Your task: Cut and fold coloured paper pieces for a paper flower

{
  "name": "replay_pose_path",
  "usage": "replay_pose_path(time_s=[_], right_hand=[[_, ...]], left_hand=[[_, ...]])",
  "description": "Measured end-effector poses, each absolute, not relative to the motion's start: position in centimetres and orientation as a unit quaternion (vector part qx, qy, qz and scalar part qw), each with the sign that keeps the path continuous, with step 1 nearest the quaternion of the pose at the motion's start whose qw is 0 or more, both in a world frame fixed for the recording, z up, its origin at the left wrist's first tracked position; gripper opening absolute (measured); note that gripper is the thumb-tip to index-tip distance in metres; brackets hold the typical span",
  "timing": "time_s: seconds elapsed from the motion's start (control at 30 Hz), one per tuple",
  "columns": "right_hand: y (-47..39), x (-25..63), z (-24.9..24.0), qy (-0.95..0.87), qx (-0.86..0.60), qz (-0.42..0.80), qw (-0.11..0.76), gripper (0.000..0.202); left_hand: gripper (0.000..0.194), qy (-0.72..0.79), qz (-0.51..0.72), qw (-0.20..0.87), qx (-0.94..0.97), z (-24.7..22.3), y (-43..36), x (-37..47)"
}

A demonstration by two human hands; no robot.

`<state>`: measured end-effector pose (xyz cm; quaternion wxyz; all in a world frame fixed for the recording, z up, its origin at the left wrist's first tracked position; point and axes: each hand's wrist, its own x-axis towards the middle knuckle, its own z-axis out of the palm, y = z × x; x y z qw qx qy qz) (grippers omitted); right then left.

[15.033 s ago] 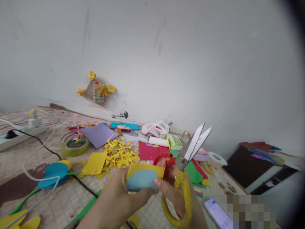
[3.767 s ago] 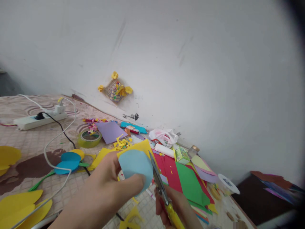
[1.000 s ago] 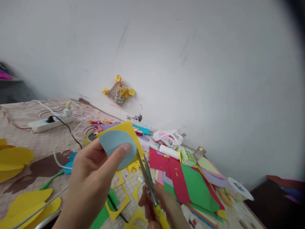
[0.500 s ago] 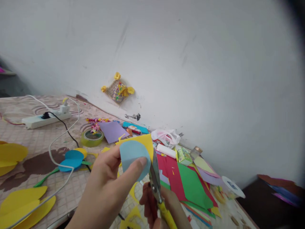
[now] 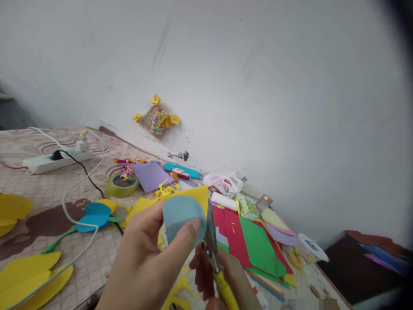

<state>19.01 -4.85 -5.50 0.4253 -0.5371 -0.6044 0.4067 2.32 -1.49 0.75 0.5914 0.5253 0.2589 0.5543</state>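
Between the thumb and fingers of my left hand (image 5: 151, 254) is a rounded light-blue paper piece (image 5: 180, 213), laid over a sheet of yellow paper (image 5: 198, 196). My right hand (image 5: 232, 275) grips a pair of scissors (image 5: 211, 241) with yellow on the handle, blades pointing up. The blades stand at the right edge of both papers, close by my left thumb. Part of the right hand's grip is hidden behind the scissors and my left hand. Yellow paper scraps (image 5: 179, 292) lie below the hands.
To the left are a power strip (image 5: 58, 162) with cables, a tape roll (image 5: 122, 185), a blue paper flower (image 5: 95, 215) and yellow paper petals (image 5: 32, 275). Red and green paper sheets (image 5: 261, 245) lie right, near a white roll (image 5: 224, 201) and a small box (image 5: 248, 207). A wall rises behind.
The two papers have tilted slightly against the scissors, and the blue piece sits a little lower. Both hands keep their hold. The whole view has shifted slightly.
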Motion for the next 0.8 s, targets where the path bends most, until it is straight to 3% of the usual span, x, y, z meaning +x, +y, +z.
replay_pose_path(time_s=[0.4, 0.8], right_hand=[[-5.9, 18.8, -4.7, -0.614, -0.516, 0.400, 0.444, 0.070], [-5.6, 19.6, -5.3, -0.647, -0.500, 0.381, 0.432, 0.076]], left_hand=[[0.026, 0.239, 0.518, 0.656, 0.494, 1.1, -1.9, 2.6], [0.023, 0.267, 0.522, 0.597, 0.548, 1.2, -1.9, 2.6]])
